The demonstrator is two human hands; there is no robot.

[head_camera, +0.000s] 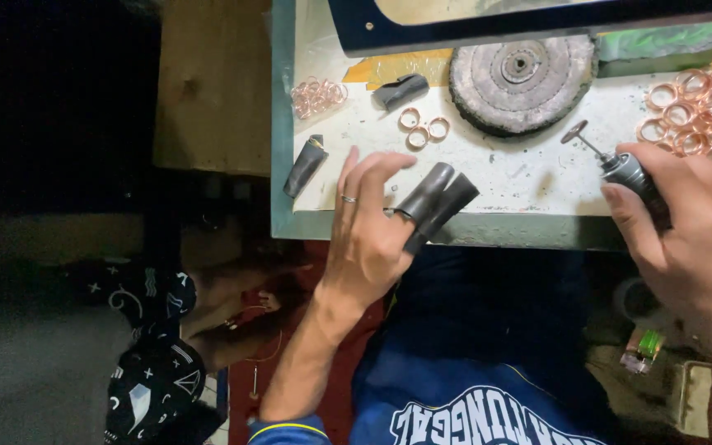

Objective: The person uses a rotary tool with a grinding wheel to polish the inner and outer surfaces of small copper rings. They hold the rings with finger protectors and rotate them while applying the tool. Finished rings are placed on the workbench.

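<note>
White tabletop (529,177), dim room: grinding copper rings.
My left hand (368,227) has a loose, fingers-spread grip, dark sleeves (437,198) on two fingers, near edge. My right hand (690,239) has a closed grip on the rotary tool (620,165), bit pointing far-left. Three loose rings (423,128) lie just beyond, ring pile (702,107) far right. Judging: between pieces; next needs a ring pinched steady.

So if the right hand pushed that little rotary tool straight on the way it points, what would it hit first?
Probably the round grey buffing wheel. The tool in the right hand points up and left, and only bare white tabletop lies between. Depth is hard to judge.
</note>
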